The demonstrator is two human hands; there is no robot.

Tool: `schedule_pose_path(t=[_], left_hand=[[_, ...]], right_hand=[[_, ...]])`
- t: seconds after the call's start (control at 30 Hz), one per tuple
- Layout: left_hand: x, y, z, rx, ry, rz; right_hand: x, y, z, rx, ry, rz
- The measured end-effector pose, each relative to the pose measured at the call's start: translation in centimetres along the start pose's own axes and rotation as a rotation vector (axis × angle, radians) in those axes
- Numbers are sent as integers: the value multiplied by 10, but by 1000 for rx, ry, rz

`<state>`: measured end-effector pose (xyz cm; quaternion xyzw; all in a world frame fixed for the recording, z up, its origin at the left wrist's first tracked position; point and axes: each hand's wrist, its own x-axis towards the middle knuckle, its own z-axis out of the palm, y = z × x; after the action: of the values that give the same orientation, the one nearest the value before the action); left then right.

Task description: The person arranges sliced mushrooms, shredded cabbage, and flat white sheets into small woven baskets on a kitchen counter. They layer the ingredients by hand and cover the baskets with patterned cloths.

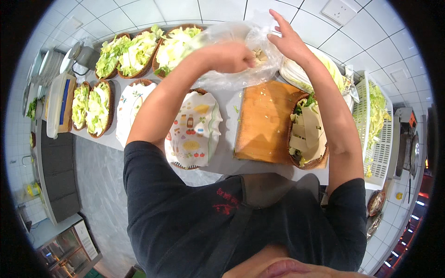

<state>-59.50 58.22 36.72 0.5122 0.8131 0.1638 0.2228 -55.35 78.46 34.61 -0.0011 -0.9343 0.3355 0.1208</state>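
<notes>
My left hand, blurred and with its fingers curled, is over a clear plastic bag near the tiled wall. Whether it grips anything cannot be told. My right hand is raised at the bag's right side, its fingers apart. Pale flat pieces, probably tofu skin, show inside the bag. Below it lies a wooden cutting board scattered with small scraps. An oval wicker basket rests partly on the board's right side; pale tofu-skin strips cover leafy greens in it.
Wicker baskets of cut lettuce line the left and back of the counter. Two baskets wear cloth covers, one a printed cover. A Chinese cabbage lies behind my right forearm. At the right, a white plastic crate holds leaves.
</notes>
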Motion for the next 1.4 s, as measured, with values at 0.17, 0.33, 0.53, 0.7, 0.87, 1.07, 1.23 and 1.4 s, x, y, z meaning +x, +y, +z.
schedule_pose_path(t=[0.17,0.33,0.53,0.7,0.87,1.07,1.23,1.4], left_hand=[[29,-123,41,26,453,-338],[44,-137,29,57,533,-561],[82,-127,39,85,341,-362],[115,-156,75,310,553,-402],[108,-161,66,354,339,-370],[53,-103,7,-713,150,-241],[13,-49,-4,-952,5,60],[-21,4,-5,-147,288,238]], right_hand=[[-6,-5,-4,-70,-9,-34],[-20,-28,-9,-213,211,-114],[-9,-35,-24,187,329,-73],[-15,-40,-30,164,319,-105],[-23,-46,-33,40,283,-197],[-27,-3,-32,114,123,-86],[-42,-11,-30,499,-115,146],[-78,-17,-48,183,-23,198]])
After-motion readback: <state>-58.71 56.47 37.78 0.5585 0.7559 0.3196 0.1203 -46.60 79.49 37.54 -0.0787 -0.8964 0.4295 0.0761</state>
